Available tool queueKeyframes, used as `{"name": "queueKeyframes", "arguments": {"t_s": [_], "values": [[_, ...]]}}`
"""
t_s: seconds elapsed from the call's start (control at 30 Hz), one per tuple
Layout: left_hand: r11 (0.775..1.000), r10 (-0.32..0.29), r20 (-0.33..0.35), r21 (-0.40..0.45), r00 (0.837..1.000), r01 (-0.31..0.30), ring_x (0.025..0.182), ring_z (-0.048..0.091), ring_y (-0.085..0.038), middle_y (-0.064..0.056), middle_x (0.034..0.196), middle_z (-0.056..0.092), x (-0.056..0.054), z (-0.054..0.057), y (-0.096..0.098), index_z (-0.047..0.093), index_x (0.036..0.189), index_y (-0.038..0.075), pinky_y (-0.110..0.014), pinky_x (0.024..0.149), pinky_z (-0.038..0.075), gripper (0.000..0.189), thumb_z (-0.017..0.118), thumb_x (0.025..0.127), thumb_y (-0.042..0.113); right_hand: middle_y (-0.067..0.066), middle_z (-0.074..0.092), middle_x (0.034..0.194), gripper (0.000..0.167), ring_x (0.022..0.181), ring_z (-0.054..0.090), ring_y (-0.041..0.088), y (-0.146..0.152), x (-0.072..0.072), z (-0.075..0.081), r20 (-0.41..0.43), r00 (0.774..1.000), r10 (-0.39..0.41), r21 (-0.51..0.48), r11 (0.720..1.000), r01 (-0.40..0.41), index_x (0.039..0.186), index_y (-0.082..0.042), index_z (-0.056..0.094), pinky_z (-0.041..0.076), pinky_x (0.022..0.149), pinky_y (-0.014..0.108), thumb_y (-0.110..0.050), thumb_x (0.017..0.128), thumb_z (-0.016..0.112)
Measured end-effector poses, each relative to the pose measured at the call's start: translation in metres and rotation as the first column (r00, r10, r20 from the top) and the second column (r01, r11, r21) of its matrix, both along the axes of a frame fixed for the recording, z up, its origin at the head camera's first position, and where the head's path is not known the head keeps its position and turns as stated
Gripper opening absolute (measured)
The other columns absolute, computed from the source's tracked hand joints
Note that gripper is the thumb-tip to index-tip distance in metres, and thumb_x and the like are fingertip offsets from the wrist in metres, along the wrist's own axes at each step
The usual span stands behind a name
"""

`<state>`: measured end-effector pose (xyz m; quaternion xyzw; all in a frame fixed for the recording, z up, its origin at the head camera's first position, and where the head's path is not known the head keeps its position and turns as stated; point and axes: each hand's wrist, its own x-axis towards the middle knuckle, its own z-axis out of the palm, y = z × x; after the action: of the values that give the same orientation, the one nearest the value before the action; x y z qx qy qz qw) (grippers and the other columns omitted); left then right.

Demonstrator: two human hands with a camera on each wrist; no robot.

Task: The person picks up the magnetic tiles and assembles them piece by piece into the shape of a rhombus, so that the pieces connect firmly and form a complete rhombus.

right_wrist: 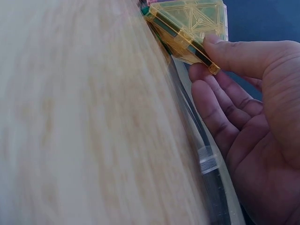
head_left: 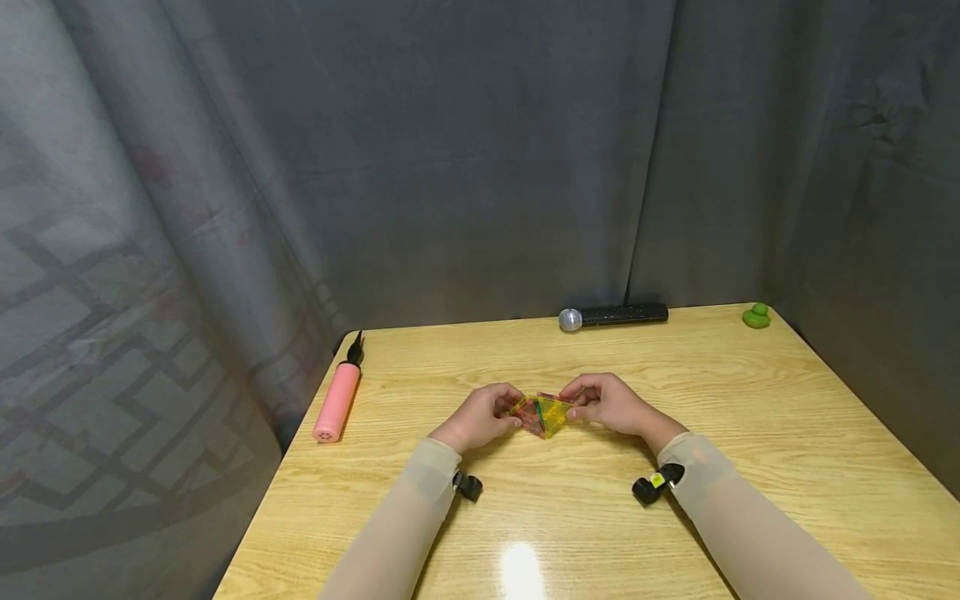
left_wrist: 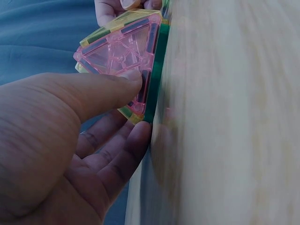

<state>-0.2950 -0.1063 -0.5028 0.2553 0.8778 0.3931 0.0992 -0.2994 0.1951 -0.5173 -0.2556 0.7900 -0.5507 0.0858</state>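
Observation:
Between the two hands, low over the wooden table, is a small cluster of translucent magnetic tiles in pink, yellow and green. In the left wrist view, the left hand (head_left: 483, 417) has its thumb pressed on a pink triangular tile (left_wrist: 123, 54), with the fingers bent behind the cluster. A green tile (left_wrist: 157, 70) stands edge-on along the tabletop side. From the other side, the right hand (head_left: 611, 406) pinches a yellow tile (right_wrist: 194, 21), thumb on its face and fingertips behind. How the tiles join at the far side is hidden.
A pink hand pump (head_left: 337, 402) with a black nozzle lies at the table's left. Along the back edge lies a black microphone (head_left: 622, 315) with a silver head. A small green stacked object (head_left: 757, 316) sits at the back right corner. Grey curtains (head_left: 480, 158) surround the table (head_left: 750, 392).

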Motion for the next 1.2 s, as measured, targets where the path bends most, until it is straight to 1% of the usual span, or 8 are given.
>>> {"name": "queueKeyframes", "arguments": {"t_s": [0.23, 0.43, 0.53, 0.63, 0.7, 0.87, 1.03, 1.2], "values": [[1.0, -0.004, 0.0, 0.001, 1.0, 0.004, 0.101, 0.065, -0.007, 0.006, 0.12, 0.067, 0.001, 0.001, 0.0, 0.068, 0.127, 0.019, -0.026, 0.086, 0.056, 0.033, 0.078, 0.097, 0.013, 0.014, 0.074, 0.099, 0.029, 0.086, 0.069, 0.031, 0.0, -0.001, -0.001, -0.019, 1.0, -0.002, 0.007, 1.0, 0.002, 0.118, -0.004, 0.074, 0.058, 0.068, 0.031, -0.001, 0.091, 0.081], [1.0, -0.006, -0.015, 0.0, 1.0, 0.006, 0.102, 0.065, -0.008, 0.005, 0.122, 0.067, 0.001, 0.002, 0.001, 0.068, 0.127, 0.019, -0.027, 0.087, 0.056, 0.033, 0.079, 0.096, 0.013, 0.011, 0.075, 0.098, 0.028, 0.086, 0.07, 0.027, 0.001, -0.002, -0.003, -0.021, 1.0, -0.01, -0.017, 1.0, 0.009, 0.118, -0.006, 0.075, 0.059, 0.069, 0.032, -0.001, 0.091, 0.081], [1.0, -0.003, -0.021, -0.004, 1.0, 0.003, 0.102, 0.065, -0.008, 0.005, 0.122, 0.067, 0.001, 0.002, 0.002, 0.068, 0.127, 0.019, -0.026, 0.087, 0.056, 0.033, 0.078, 0.097, 0.013, 0.011, 0.075, 0.099, 0.028, 0.087, 0.07, 0.027, 0.001, -0.002, -0.003, -0.026, 1.0, -0.011, -0.019, 1.0, 0.01, 0.118, -0.006, 0.074, 0.059, 0.069, 0.033, 0.0, 0.091, 0.08], [1.0, 0.007, -0.029, -0.002, 1.0, -0.007, 0.101, 0.066, -0.008, 0.005, 0.119, 0.068, 0.003, 0.002, 0.004, 0.068, 0.126, 0.019, -0.026, 0.087, 0.056, 0.032, 0.078, 0.096, 0.012, 0.011, 0.075, 0.101, 0.028, 0.087, 0.07, 0.027, 0.001, -0.001, -0.003, -0.026, 0.999, -0.023, -0.016, 1.0, 0.022, 0.118, -0.006, 0.075, 0.06, 0.07, 0.032, 0.0, 0.091, 0.08], [1.0, 0.016, -0.046, 0.009, 0.999, -0.016, 0.099, 0.066, -0.008, 0.004, 0.116, 0.068, 0.004, 0.002, 0.006, 0.069, 0.123, 0.017, -0.026, 0.086, 0.056, 0.03, 0.079, 0.096, 0.011, 0.012, 0.075, 0.105, 0.028, 0.089, 0.07, 0.029, 0.001, -0.001, -0.003, -0.025, 0.999, -0.037, -0.021, 0.999, 0.037, 0.118, -0.005, 0.075, 0.06, 0.072, 0.033, 0.0, 0.091, 0.08], [0.998, 0.057, -0.083, 0.025, 0.995, -0.055, 0.096, 0.066, -0.008, 0.004, 0.111, 0.068, 0.005, 0.001, 0.011, 0.069, 0.118, 0.014, -0.025, 0.084, 0.056, 0.027, 0.081, 0.094, 0.01, 0.015, 0.072, 0.114, 0.027, 0.094, 0.069, 0.032, 0.001, 0.0, -0.001, -0.025, 0.996, -0.087, -0.023, 0.996, 0.086, 0.118, -0.003, 0.075, 0.06, 0.076, 0.031, 0.0, 0.091, 0.08], [0.995, 0.095, -0.083, 0.031, 0.992, -0.093, 0.096, 0.066, -0.007, 0.005, 0.111, 0.067, 0.005, -0.003, 0.013, 0.07, 0.12, 0.015, -0.024, 0.083, 0.057, 0.027, 0.08, 0.095, 0.011, 0.018, 0.072, 0.119, 0.027, 0.098, 0.068, 0.033, 0.0, 0.0, 0.0, -0.03, 0.993, -0.118, -0.021, 0.993, 0.117, 0.119, -0.002, 0.075, 0.059, 0.078, 0.028, 0.0, 0.092, 0.079], [0.993, 0.112, -0.082, 0.045, 0.99, -0.108, 0.097, 0.066, -0.008, 0.005, 0.111, 0.068, 0.005, -0.005, 0.014, 0.07, 0.12, 0.015, -0.025, 0.083, 0.057, 0.027, 0.08, 0.095, 0.011, 0.019, 0.072, 0.121, 0.029, 0.099, 0.068, 0.033, 0.0, -0.001, 0.0, -0.019, 0.99, -0.137, -0.02, 0.99, 0.137, 0.121, -0.001, 0.074, 0.058, 0.077, 0.026, 0.0, 0.093, 0.079]]}}
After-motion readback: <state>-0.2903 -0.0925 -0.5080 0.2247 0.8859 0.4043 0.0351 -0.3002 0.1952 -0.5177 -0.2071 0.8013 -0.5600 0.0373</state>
